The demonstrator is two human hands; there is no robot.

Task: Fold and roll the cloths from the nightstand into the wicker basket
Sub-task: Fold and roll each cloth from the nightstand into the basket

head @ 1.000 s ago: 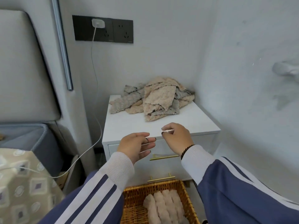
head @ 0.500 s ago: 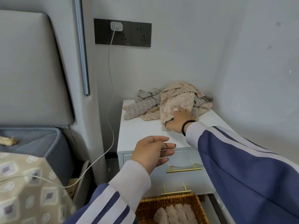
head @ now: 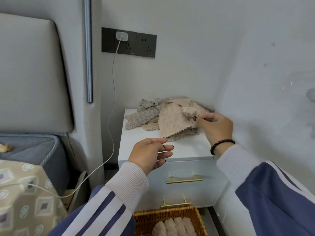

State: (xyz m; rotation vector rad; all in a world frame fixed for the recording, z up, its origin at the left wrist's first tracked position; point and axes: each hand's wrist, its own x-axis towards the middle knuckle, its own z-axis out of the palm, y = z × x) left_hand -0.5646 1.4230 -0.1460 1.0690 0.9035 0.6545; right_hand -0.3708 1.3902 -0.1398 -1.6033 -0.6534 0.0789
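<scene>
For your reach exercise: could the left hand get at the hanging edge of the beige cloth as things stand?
Probably yes. The left hand is open and holds nothing, just below the beige cloth that the right hand pinches up from the nightstand. Nothing lies between them.

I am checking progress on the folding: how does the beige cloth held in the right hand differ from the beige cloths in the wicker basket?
The beige fleecy cloth in the right hand hangs open, its zigzag edge visible, pinched at one corner; the beige rolled cloths are tight bundles. The held cloth hangs over the white nightstand; the rolled ones lie side by side in the woven wicker basket below. They look alike in colour and texture.
</scene>
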